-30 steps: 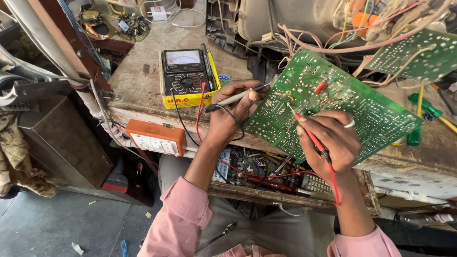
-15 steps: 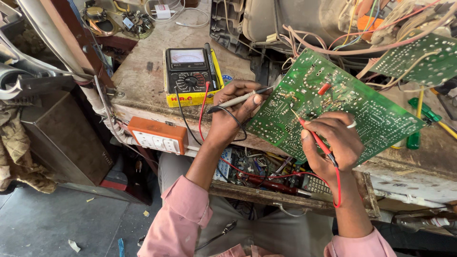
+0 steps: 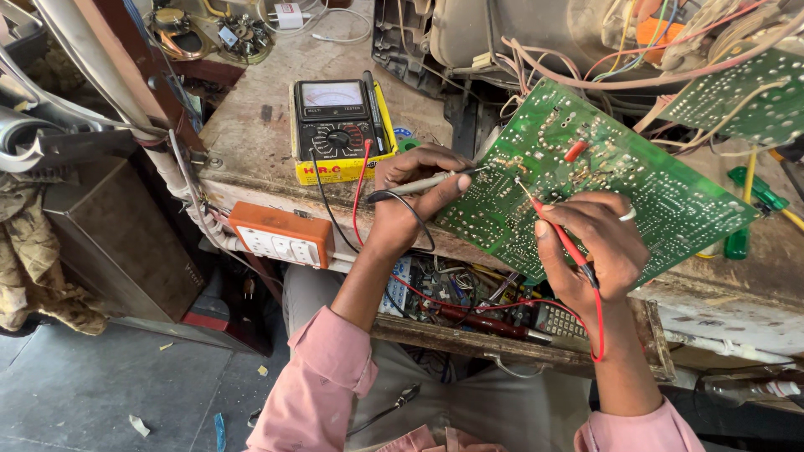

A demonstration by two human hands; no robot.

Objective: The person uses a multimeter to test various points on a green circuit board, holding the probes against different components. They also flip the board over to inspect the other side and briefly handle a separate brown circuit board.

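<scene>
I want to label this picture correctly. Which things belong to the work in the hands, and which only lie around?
In use:
left hand with the grey probe
right hand with the red probe
green circuit board
yellow-cased meter

Lying about:
orange switch box
green-handled screwdriver
second green board
white charger

A green circuit board (image 3: 603, 184) leans tilted over the front edge of the wooden counter (image 3: 251, 142). The left hand (image 3: 410, 197) pinches a grey probe (image 3: 427, 182) with its tip on the board's left edge; the right hand (image 3: 595, 247) has a red probe (image 3: 557, 230) in its grip, point on the board. A yellow-cased multimeter (image 3: 339, 130) lies just left, an orange switch box (image 3: 280, 234) below it.
</scene>
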